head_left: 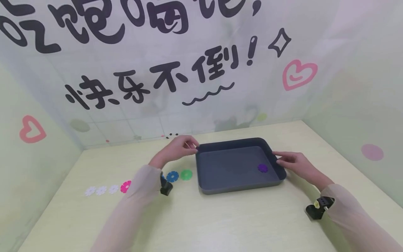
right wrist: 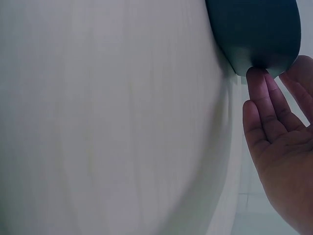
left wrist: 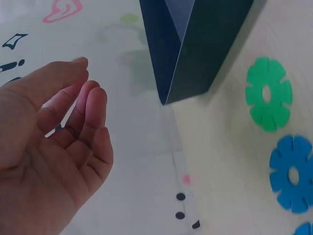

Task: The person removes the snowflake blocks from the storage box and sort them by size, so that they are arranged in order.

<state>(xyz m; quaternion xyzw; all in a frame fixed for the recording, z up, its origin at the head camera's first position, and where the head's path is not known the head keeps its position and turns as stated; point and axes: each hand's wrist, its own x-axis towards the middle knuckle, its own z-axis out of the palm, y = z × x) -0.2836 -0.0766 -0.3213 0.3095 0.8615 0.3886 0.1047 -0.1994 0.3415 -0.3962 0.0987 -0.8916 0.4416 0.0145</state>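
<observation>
A dark grey rectangular tray (head_left: 231, 164) lies on the table with a purple notched plastic disc (head_left: 262, 168) in its right part. By the tray's back left corner is my left hand (head_left: 181, 147); in the left wrist view its fingers bend loosely, with a gap to the tray (left wrist: 195, 54). At the opposite short side, my right hand (head_left: 294, 163) reaches toward the rim. Its extended fingers (right wrist: 259, 90) touch the outside of the tray wall (right wrist: 257, 34) in the right wrist view. Left of the tray lie a green notched disc (head_left: 186, 174) and a blue one (head_left: 172, 176).
Further left, a pink notched disc (head_left: 126, 186) and several white discs (head_left: 101, 190) continue the row on the table (head_left: 233, 224). My left sleeve (head_left: 143, 185) covers part of that row. A printed white wall (head_left: 141, 122) stands behind, with side walls at both ends.
</observation>
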